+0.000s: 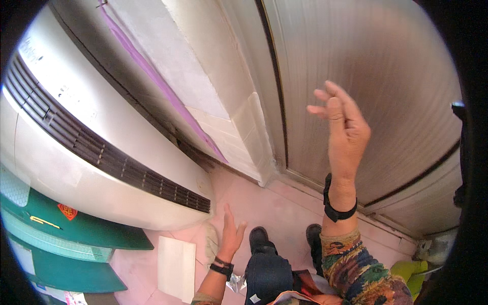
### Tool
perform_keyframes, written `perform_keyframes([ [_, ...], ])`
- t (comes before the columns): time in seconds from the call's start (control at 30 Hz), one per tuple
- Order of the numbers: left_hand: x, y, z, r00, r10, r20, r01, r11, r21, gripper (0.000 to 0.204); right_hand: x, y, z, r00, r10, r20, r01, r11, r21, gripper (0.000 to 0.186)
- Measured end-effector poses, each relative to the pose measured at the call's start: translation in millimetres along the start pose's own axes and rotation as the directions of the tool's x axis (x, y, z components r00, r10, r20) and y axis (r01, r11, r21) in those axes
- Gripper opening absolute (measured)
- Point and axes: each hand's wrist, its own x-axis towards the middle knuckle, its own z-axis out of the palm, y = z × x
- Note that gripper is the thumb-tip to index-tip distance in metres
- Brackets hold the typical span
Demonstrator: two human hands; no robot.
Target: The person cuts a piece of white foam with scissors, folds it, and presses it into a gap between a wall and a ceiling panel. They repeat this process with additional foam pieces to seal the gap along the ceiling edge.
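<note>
Head view looks down along our body to the pink floor (264, 203). At the far left we see a green cabinet (66, 229) with a small red sticker on it. Above it and a little to the right lies a large white appliance (76, 168) with a long dark vent grille (112, 157) that runs across its front. Behind the appliance a purple strip (162, 86) goes down the pale wall (198, 66). On the floor, just beside the appliance's lower edge, lies a flat white sheet (176, 267).

Our left hand (231, 236) is low, near the corner of the appliance and above the floor. Its fingers (227, 213) are open and straight, and they hold nothing. A dark band is around this wrist. Right of it we see our two dark shoes (259, 236) on the floor and a knee in blue jeans.

Our right hand (345, 127) is raised in front of the ribbed door (366, 61). Its fingers (335, 109) are loosely open and a little curved, and they grip nothing; we cannot tell if they touch the door. This wrist wears a black band, and the sleeve (356, 269) has many colours. At the far right, low, a yellow-green object (406, 269) sits by the door frame.
</note>
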Motion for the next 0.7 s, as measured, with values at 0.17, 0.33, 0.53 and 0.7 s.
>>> perform_keyframes([
  [0.17,-84,11,-10,0.996,-0.087,0.001,0.087,0.996,0.007,0.084,-8,-88,-53,0.969,-0.220,-0.114,0.231,0.969,0.090,0.026],
  [0.33,-118,60,-24,0.994,0.076,-0.079,-0.082,0.994,-0.075,0.082,-47,-138,-108,0.957,-0.282,0.073,0.279,0.959,0.056,0.024],
  [0.53,-114,136,-20,0.944,0.319,-0.080,-0.326,0.939,-0.105,0.078,-120,-139,-154,0.756,-0.238,0.610,0.498,0.813,-0.300,0.023],
  [0.7,-102,174,9,0.788,0.600,0.139,-0.615,0.772,0.158,0.075,-117,-146,-173,0.642,-0.288,0.710,0.604,0.760,-0.238,0.027],
])
